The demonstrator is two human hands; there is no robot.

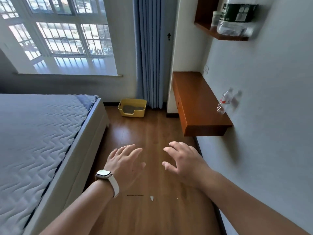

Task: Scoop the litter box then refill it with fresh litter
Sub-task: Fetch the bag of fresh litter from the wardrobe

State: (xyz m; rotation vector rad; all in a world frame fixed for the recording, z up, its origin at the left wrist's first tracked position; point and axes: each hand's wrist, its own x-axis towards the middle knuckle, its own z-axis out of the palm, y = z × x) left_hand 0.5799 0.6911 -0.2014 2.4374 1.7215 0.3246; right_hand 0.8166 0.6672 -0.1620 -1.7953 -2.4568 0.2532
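Both hands, left point(124, 161) and right point(183, 159), grip nothing; bed point(42, 133) flanks floor toward litter box point(132, 107).

litter box point(132, 108) yellow | curtain point(149, 51) blue | mattress point(33, 133) grey zigzag

The wooden floor point(149, 129) carries 1 yellow litter box point(132, 108) at upper centre of the frame, holding grey litter point(129, 108), and 1 small white scrap point(152, 198) at lower centre. The wall-mounted shelf point(194, 102) at right carries 1 clear bottle point(224, 103).
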